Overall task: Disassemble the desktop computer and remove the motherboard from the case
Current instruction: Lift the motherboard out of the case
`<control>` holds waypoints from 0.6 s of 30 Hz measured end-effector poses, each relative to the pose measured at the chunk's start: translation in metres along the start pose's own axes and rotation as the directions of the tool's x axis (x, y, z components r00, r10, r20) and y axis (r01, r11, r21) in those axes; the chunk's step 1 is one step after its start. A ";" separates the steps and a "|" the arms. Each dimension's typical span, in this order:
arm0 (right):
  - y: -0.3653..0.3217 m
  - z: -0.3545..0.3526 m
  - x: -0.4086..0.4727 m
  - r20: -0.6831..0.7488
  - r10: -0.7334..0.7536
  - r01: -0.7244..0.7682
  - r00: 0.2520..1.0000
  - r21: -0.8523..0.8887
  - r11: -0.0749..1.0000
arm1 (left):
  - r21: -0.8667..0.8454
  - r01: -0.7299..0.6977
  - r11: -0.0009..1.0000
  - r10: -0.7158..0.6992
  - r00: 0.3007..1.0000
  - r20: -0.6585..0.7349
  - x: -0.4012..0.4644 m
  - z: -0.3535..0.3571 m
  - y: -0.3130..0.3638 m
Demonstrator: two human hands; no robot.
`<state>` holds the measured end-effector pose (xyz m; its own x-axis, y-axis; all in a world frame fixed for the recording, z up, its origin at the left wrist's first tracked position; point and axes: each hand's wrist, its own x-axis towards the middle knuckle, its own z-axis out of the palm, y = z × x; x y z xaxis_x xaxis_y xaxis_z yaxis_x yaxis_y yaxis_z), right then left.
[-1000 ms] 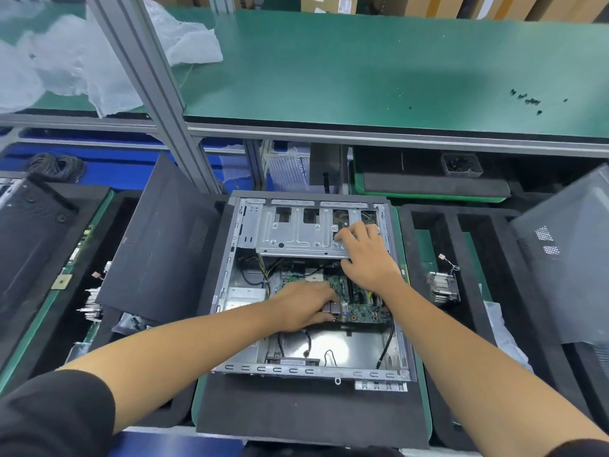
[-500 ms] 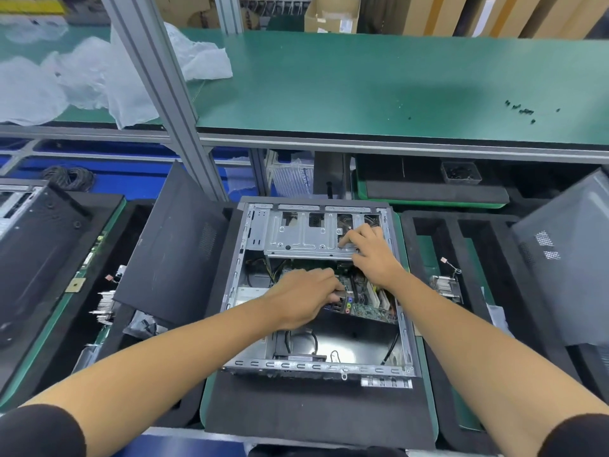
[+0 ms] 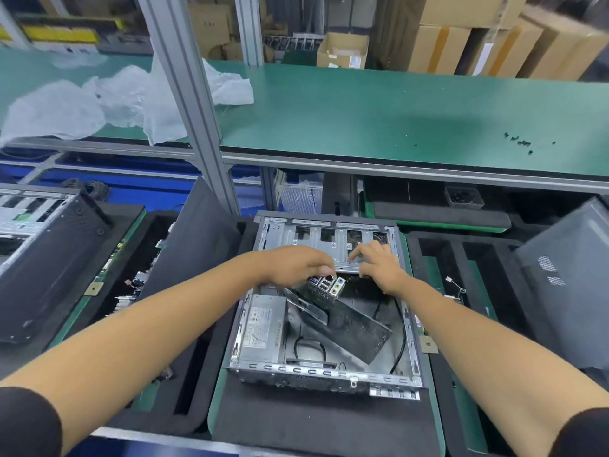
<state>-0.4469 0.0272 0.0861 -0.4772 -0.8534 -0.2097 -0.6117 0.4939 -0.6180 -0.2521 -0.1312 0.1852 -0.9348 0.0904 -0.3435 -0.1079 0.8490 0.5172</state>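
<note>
Grey sheet steel fills the middle of my view: the open case lies on its side on a dark foam mat, its drive cage at the far end. My left hand grips the motherboard by its port end, fingers curled over the top of the rear port block, where I can see blue and coloured sockets. The board hangs tilted, port end high and the far corner dipping toward the case floor, its dark underside turned to me. My right hand rests on the edge of the drive cage with fingers loosely spread, index finger stretched out onto the metal; it holds nothing that I can make out. A silver power supply sits in the left part of the case, and a black cable runs down the right side. Beyond the case a green bench top carries crumpled plastic wrap on the left and a scatter of small black screws on the right. A foam tray stands just right of the case.
</note>
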 end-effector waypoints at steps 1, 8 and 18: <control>-0.003 -0.001 -0.002 0.001 0.021 -0.021 1.000 0.029 0.999 | -0.049 -0.011 0.999 0.012 1.000 0.003 -0.001 -0.005 0.000; -0.014 -0.015 -0.018 0.054 0.054 -0.067 0.997 0.260 0.963 | -0.174 -0.011 0.985 -0.002 0.997 -0.072 -0.007 -0.047 -0.007; -0.036 -0.037 -0.026 0.093 0.300 -0.288 0.949 0.635 0.717 | -0.346 0.012 0.938 -0.055 0.992 -0.114 -0.015 -0.068 -0.016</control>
<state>-0.4355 0.0372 0.1418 -0.5779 -0.6776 -0.4548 0.0999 0.4943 -0.8635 -0.2598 -0.1820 0.2355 -0.9599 -0.0158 -0.2800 -0.2297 0.6173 0.7525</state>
